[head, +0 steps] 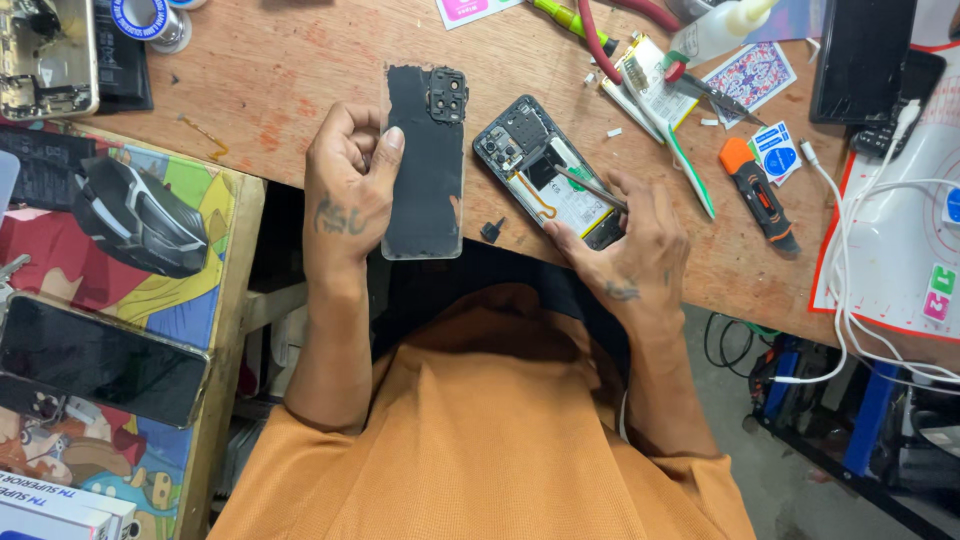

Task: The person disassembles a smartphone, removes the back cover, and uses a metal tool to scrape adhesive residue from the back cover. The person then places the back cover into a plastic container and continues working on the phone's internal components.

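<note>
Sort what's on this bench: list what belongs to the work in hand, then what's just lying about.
In hand: black rear phone cover in left hand; opened black phone, thin metal tweezers in right hand.

Lying about: orange-handled tool, black computer mouse, white cable.

single head-worn camera, looking steeply down over the wearer's own chest, close to the table (pixel 300 90), facing its near edge, forearms and lap in frame, floor at right

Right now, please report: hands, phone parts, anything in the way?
Left hand grips black rectangular back cover. Right hand holds thin metal tweezers on the opened black phone. Small black piece lies between them.
</note>
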